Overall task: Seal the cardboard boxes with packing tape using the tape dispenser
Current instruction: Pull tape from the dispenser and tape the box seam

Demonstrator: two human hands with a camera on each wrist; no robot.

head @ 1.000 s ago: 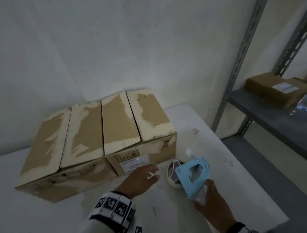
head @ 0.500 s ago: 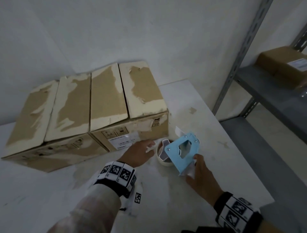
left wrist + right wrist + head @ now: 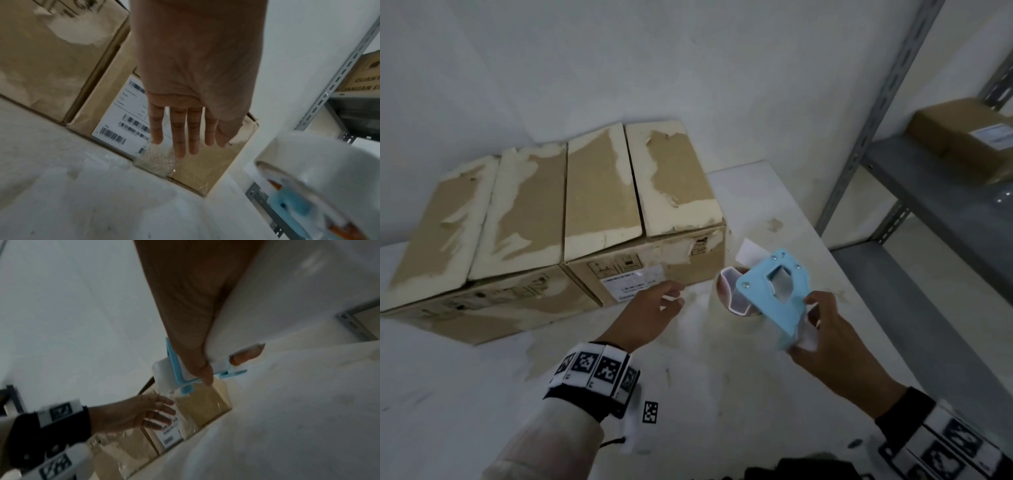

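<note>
Two cardboard boxes stand side by side on the white table (image 3: pixel 722 394), the left box (image 3: pixel 465 240) and the right box (image 3: pixel 640 205), flaps down. My left hand (image 3: pixel 671 298) hovers with straight fingers at the right box's labelled front (image 3: pixel 115 123). A crinkled strip of clear tape (image 3: pixel 156 160) shows just below the fingertips (image 3: pixel 179 152); whether it sticks to them is unclear. My right hand (image 3: pixel 815 318) grips the light blue tape dispenser (image 3: pixel 774 291) by its handle, right of the box. Its tape roll (image 3: pixel 732 294) is just above the table. In the right wrist view the dispenser (image 3: pixel 174 369) is above my left hand (image 3: pixel 144 412).
Grey metal shelving (image 3: pixel 928 192) stands to the right with another cardboard box (image 3: pixel 962 137) on it. The table's right edge (image 3: pixel 866 308) runs close by the dispenser. A white paper scrap (image 3: pixel 750 250) lies behind the roll. A wall stands behind the boxes.
The head view has tilted down and shifted. Both hands stay about where they were beside the right box, with the dispenser still gripped in my right hand.
</note>
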